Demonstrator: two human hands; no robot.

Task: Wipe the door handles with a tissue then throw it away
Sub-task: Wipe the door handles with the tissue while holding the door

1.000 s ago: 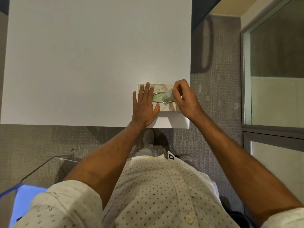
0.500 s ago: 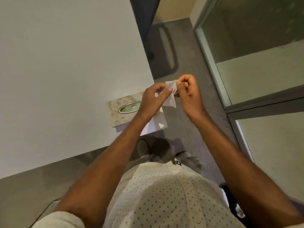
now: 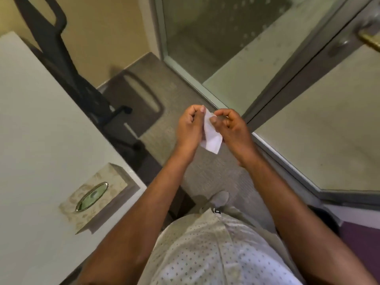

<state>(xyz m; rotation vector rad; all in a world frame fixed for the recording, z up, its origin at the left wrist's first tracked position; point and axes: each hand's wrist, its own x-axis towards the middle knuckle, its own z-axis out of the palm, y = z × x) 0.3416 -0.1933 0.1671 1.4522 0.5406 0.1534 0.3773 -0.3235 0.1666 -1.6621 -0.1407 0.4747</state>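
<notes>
**Tissue in hand, turning toward the door**

Since half a second ago the view has swung right: the table and tissue box have slid to the lower left, and the glass door now fills the upper right, while the hands have kept the tissue between them throughout.

The left hand (image 3: 190,128) and the right hand (image 3: 230,128) are held close together in front of the body, fingers curled in. Between them hangs the white tissue (image 3: 211,138); the left thumb and forefinger pinch its upper edge, and the right hand's fingertips nip it just beside that, so both hands are closed on the one sheet. It looks partly folded, its lower corner hanging free above the carpet.

Outward from there, the tissue box (image 3: 93,197) sits near the corner of the white table (image 3: 41,130), well apart from the hands. A dark chair (image 3: 67,64) stands beyond the table. To the right is the glass door (image 3: 308,140), and a brass-coloured door handle (image 3: 369,39) shows at the top right edge, only partly in view.

My reading is that fetching the tissue is done and it is being readied for wiping; no handle has been touched yet. The next move calls for stepping closer, raising one hand with the tissue bunched into a pad, and closing it around the handle. No bin is clearly in view.
</notes>
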